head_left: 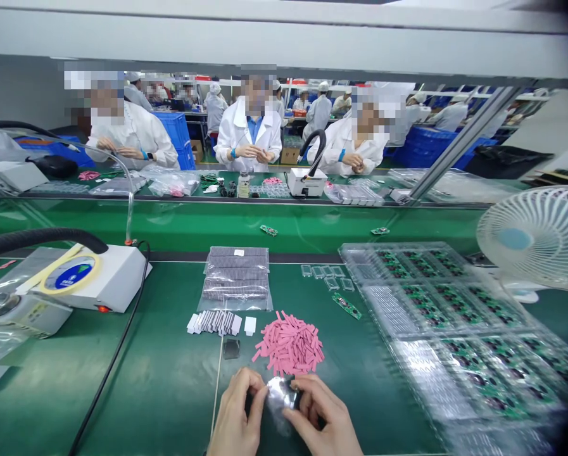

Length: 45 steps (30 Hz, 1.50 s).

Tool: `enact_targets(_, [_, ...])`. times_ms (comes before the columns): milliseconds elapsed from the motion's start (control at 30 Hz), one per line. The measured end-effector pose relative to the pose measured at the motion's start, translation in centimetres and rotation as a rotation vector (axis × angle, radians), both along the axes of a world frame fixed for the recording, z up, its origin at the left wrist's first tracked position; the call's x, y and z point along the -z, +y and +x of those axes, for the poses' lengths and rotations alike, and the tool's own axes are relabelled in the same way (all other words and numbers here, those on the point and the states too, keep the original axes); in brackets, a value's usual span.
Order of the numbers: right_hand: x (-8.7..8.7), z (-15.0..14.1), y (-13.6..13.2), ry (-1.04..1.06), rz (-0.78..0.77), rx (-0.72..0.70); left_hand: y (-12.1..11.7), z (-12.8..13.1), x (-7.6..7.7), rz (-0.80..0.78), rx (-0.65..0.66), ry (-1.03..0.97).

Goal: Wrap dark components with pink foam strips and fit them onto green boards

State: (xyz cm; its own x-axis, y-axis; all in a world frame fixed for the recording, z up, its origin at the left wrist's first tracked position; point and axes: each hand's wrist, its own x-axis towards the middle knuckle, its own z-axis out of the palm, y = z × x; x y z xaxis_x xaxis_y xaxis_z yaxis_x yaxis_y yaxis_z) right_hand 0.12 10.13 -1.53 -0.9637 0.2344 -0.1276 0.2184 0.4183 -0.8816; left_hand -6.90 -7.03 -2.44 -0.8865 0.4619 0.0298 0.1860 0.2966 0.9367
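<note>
My left hand (236,415) and my right hand (322,418) meet at the bottom of the view, pinching a small shiny clear plastic bag (280,396) from both sides. Something dark shows at its right end, partly hidden by my fingers. Just above my hands lies a heap of pink foam strips (290,345). To its left are a small dark square piece (231,348) and a row of white-backed grey pads (212,323). Beyond them lies a clear bag of grey strips (236,278).
A large clear tray of green circuit boards (354,256) fills the right of the green bench (160,373). A white fan (535,237) stands beyond it, and a white machine with a hose (88,278) at left. Co-workers (248,130) sit across a parallel bench.
</note>
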Motion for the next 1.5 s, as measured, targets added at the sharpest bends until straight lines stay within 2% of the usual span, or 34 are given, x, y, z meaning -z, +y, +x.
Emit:
enact_targets(133, [0.1, 0.1, 1.1, -0.049, 0.023, 0.048, -0.3, -0.6, 1.4, -0.271, 0.038, 0.21])
enact_targets(267, [0.2, 0.0, 1.1, -0.054, 0.01, 0.031, -0.4, -1.2, 1.9, -0.337, 0.089, 0.252])
enact_targets(333, [0.4, 0.0, 1.0, -0.043, -0.003, 0.04, -0.4, -2.0, 0.9, -0.346, 0.136, 0.241])
enact_targets(433, [0.7, 0.0, 0.9, -0.026, -0.035, 0.069, 0.7, -4.4, -2.3, -0.325, 0.248, 0.28])
enact_targets(533, [0.8, -0.1, 1.1, -0.006, -0.066, 0.071, 3.8, -8.5, -5.7, -0.32, 0.406, 0.426])
enact_targets(600, [1.0, -0.1, 1.2, 0.013, -0.075, 0.061, 7.0, -11.9, -6.6, -0.343, 0.526, 0.513])
enact_targets(667, [1.2, 0.0, 1.3, 0.032, -0.077, 0.054, 10.6, -15.2, -6.4, -0.345, 0.602, 0.555])
enact_targets(767, [1.6, 0.0, 1.2, 0.052, -0.09, 0.078, 15.4, -18.9, -4.7, -0.382, 0.682, 0.598])
enact_targets(833, [1.9, 0.0, 0.9, 0.084, -0.107, 0.143, 17.6, -20.3, -3.6, -0.419, 0.699, 0.614])
enact_targets(900, [1.9, 0.0, 0.6, 0.113, -0.127, 0.203, 18.6, -21.1, -2.8, -0.454, 0.699, 0.628])
enact_targets(1033, [1.6, -0.1, 0.6, 0.102, -0.138, 0.195, 18.0, -21.9, -2.2, -0.505, 0.701, 0.644])
enact_targets(1233, [1.3, -0.1, 1.6, 0.05, -0.081, 0.037, 14.9, -23.4, -2.3, -0.493, 0.78, 0.59])
enact_targets(1367, [1.3, -0.1, 1.5, 0.052, -0.081, 0.051, 14.3, -24.1, -2.4, -0.471, 0.821, 0.575])
enact_targets(1500, [1.1, 0.1, 1.3, 0.06, -0.121, 0.076, 14.4, -24.0, -2.7, -0.426, 0.777, 0.534])
